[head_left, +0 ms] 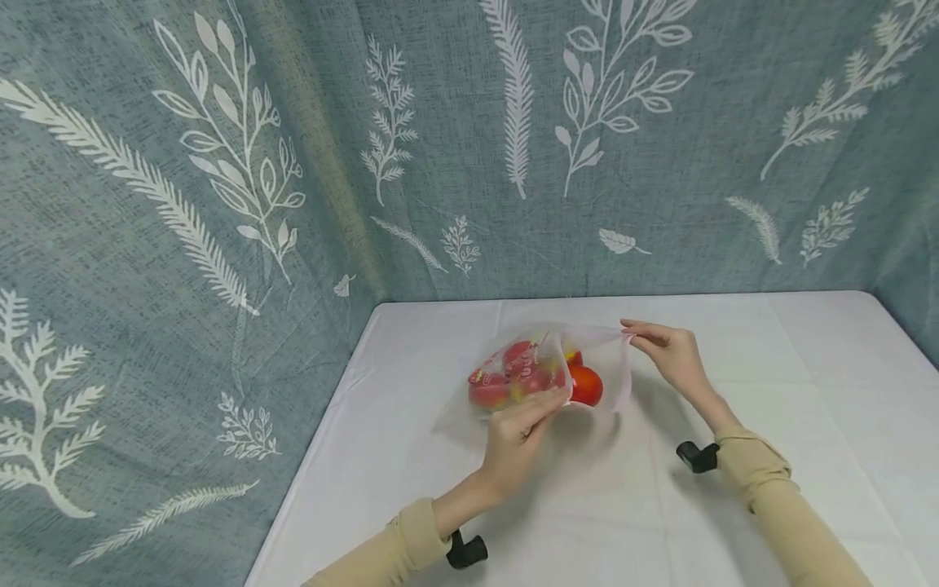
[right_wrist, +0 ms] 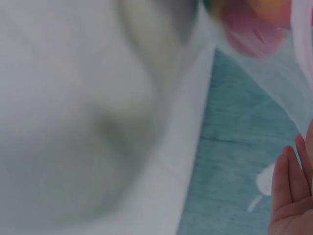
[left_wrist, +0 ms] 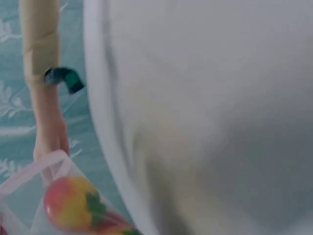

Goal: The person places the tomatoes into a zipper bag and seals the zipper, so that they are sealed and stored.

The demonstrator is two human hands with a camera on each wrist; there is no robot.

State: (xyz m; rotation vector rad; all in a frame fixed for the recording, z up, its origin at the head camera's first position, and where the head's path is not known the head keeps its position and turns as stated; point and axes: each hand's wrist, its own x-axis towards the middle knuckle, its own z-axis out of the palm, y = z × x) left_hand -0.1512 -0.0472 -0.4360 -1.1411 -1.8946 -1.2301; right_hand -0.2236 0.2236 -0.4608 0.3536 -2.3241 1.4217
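A clear plastic bag (head_left: 543,371) of red fruit (head_left: 585,385), apples or tomatoes as far as the head view lets one judge, lies near the middle of the white table (head_left: 807,367), its mouth turned toward the person and to the right; the left hand (head_left: 517,436) pinches the near edge of the opening with fingers and thumb pressed on the film, just beside the outermost fruit; the right hand (head_left: 671,350) pinches the far right corner of the opening, fingers curled on the thin rim and drawing it taut; between the two hands the mouth stands spread; in the left wrist view one red and yellow fruit (left_wrist: 73,203) with a green stalk end shows through the film, while the right wrist view is too blurred to add much beyond a pink smear of fruit; beige sleeves (head_left: 770,481) cover both forearms, and a blue-grey leaf-print curtain (head_left: 220,204) hangs behind and to the left; the step in hand looks like holding the bag's mouth open; the next move would call for keeping both pinches firm on slippery film while one hand lets go to deal with the fruit, without any rolling out
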